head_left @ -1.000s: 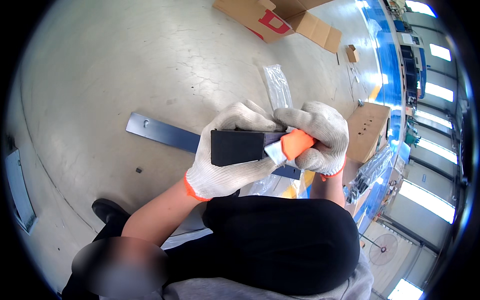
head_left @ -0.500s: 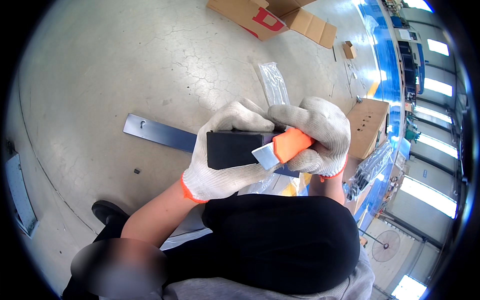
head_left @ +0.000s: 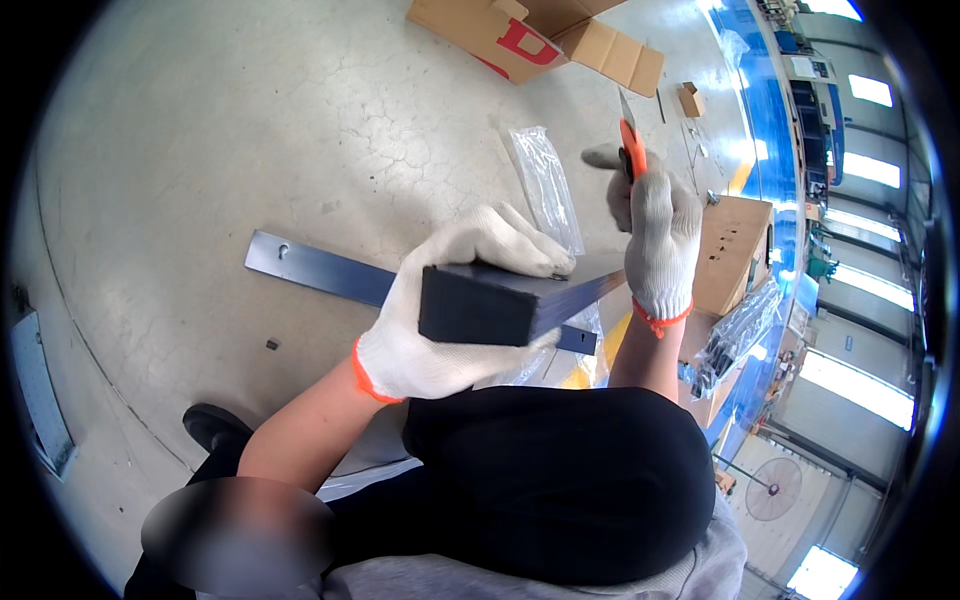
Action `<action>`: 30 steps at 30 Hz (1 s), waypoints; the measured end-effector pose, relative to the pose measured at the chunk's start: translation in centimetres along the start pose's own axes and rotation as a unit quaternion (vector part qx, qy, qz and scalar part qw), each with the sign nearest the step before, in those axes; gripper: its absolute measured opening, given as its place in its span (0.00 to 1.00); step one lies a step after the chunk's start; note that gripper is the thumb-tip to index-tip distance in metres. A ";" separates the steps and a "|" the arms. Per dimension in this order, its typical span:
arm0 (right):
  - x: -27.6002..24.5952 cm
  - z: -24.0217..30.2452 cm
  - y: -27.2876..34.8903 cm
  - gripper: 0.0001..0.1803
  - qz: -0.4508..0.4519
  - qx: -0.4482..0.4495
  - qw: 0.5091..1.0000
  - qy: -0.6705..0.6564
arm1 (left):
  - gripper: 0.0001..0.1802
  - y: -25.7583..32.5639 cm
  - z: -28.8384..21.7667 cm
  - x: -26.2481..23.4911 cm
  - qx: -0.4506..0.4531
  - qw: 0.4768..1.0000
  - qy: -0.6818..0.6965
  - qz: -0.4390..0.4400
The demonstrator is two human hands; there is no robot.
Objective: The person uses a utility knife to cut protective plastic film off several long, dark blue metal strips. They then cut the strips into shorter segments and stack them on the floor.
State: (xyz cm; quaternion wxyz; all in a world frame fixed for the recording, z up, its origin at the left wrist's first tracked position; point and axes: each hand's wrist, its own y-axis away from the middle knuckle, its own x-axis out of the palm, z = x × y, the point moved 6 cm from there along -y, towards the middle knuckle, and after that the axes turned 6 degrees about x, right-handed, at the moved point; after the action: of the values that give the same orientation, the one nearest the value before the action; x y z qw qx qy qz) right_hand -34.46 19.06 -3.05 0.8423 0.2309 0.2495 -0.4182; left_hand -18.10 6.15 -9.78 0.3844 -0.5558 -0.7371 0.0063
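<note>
My left hand [head_left: 440,310], in a white glove with an orange cuff, grips a dark rectangular metal tube [head_left: 490,305] by its near end, held level above my lap. My right hand [head_left: 650,235], gloved the same way, is raised beyond the tube's far end and is closed on an orange-handled utility knife [head_left: 630,140] with its blade pointing up and away. The knife is clear of the tube.
A long flat dark metal bar [head_left: 320,272] with holes lies on the concrete floor under my hands. A clear plastic bag [head_left: 545,185] lies beyond it. Open cardboard boxes [head_left: 530,40] sit at the top, another box [head_left: 730,250] at the right.
My right hand has lifted the knife up and away from the tube's end, where it was pressed before. My left hand keeps its grip on the tube.
</note>
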 end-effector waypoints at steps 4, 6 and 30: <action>2.9 -0.1 1.3 0.22 0.118 0.008 0.991 -0.069 | 0.20 0.5 1.4 -1.6 -0.034 0.994 0.084 -0.059; 4.7 0.4 1.9 0.24 0.116 -0.014 0.992 -0.046 | 0.20 1.3 2.0 -2.4 -0.029 0.994 0.029 -0.104; 5.7 4.4 1.5 0.26 0.107 -0.288 0.934 0.181 | 0.26 4.4 2.3 0.5 -0.099 0.992 -0.040 -0.063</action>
State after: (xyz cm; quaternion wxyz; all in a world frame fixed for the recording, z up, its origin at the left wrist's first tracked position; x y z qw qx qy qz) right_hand -29.21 13.89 -2.86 0.8531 0.0751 0.4812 -0.1871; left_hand -15.85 9.24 -13.06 0.2967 -0.5429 -0.7826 -0.0688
